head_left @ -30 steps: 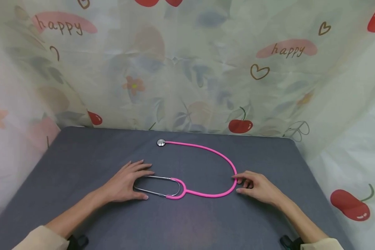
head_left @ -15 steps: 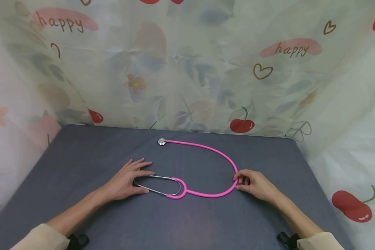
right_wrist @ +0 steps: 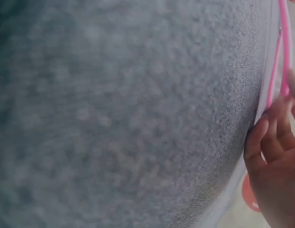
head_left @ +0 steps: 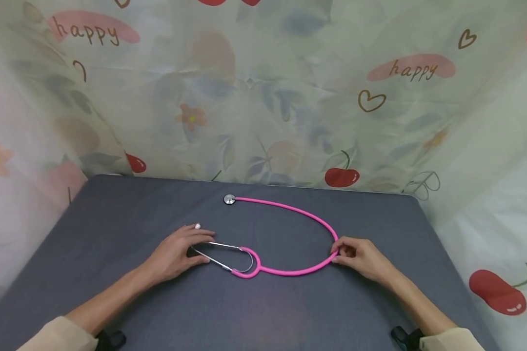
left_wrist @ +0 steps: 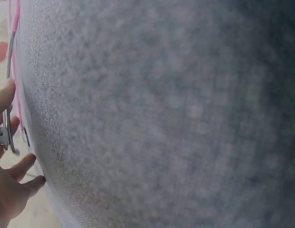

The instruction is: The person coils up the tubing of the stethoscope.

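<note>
Since the frame of half a second ago, we see the metal ear tubes [head_left: 225, 245] of the stethoscope [head_left: 259, 268] spread wider, with their far ends seemingly raised a little in the left hand [head_left: 177, 251], while the chest piece [head_left: 229, 199] has stayed near the back edge of the table [head_left: 263, 319]. We find the left hand closed on those tubes, its thumb on one and its fingers at the other; that placing, we judge, gives separate control of each arm of the fork. Opposite it, the right hand [head_left: 360, 256] pinches the pink tubing [head_left: 290, 273] at its outermost bend, probably because a hold there steadies the whole loop, which lies between the hands and curves back to the chest piece. We cannot make out both ear tips in the head view, since the left hand covers them, and the right hand hides a short stretch of bend. Behind the table hangs a patterned curtain [head_left: 254, 122], near enough to its back edge to limit reach that way. Pale sleeves [head_left: 59, 334] and dark wrist devices [head_left: 406, 338] stay well apart from the tubing.
</note>
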`<act>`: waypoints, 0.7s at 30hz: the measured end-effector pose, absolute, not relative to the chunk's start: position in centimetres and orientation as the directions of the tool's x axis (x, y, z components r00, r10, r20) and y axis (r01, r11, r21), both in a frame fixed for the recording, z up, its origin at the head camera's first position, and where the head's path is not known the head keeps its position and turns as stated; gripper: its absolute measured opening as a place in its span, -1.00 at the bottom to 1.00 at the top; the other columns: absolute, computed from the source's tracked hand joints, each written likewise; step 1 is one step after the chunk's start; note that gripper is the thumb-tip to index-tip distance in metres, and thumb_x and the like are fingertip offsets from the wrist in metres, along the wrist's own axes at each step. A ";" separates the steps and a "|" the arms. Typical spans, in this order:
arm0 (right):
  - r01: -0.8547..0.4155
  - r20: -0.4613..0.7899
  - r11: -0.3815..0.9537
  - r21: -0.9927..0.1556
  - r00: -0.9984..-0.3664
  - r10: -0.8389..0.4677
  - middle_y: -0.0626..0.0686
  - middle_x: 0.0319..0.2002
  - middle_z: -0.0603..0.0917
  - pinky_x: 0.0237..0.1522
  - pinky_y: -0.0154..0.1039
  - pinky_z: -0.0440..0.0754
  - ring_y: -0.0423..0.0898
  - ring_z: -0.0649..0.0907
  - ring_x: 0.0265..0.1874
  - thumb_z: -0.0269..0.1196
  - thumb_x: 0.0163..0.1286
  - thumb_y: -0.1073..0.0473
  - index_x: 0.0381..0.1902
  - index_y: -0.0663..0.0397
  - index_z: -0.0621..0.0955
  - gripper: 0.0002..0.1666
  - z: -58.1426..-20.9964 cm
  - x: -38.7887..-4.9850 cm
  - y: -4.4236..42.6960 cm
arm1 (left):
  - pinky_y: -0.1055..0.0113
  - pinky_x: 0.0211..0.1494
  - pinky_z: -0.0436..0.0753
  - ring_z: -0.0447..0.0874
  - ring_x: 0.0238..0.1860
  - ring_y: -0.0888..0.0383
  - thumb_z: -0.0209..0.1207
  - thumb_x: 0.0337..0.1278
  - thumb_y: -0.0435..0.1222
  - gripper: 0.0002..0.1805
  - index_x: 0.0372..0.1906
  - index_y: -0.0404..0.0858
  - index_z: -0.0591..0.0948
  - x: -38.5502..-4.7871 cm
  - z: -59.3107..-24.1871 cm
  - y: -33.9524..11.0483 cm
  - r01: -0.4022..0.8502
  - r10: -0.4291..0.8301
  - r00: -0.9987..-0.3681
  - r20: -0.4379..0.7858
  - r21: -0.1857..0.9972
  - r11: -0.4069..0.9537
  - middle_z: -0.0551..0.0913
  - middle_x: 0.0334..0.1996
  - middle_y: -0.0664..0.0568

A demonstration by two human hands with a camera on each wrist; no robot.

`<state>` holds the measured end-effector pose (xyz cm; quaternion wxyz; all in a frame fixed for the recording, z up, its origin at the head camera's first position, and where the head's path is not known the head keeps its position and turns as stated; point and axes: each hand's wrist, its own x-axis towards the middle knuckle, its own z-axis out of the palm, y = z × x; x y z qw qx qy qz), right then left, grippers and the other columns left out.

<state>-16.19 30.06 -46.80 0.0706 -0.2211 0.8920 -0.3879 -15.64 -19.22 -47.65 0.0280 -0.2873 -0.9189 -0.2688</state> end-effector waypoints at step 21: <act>-0.487 0.270 0.650 -0.584 -0.871 -0.410 -0.22 -0.46 0.58 -0.47 -0.37 0.53 -0.26 0.56 -0.51 0.51 0.14 0.27 -0.22 -0.02 0.69 -0.74 -45.8 -16.4 29.1 | 0.32 -0.22 0.43 0.44 -0.31 0.29 0.56 -0.16 -0.19 -0.48 0.03 -0.02 0.69 -16.1 -46.7 -19.2 0.565 0.458 -0.825 0.331 0.487 0.666 0.48 -0.41 0.29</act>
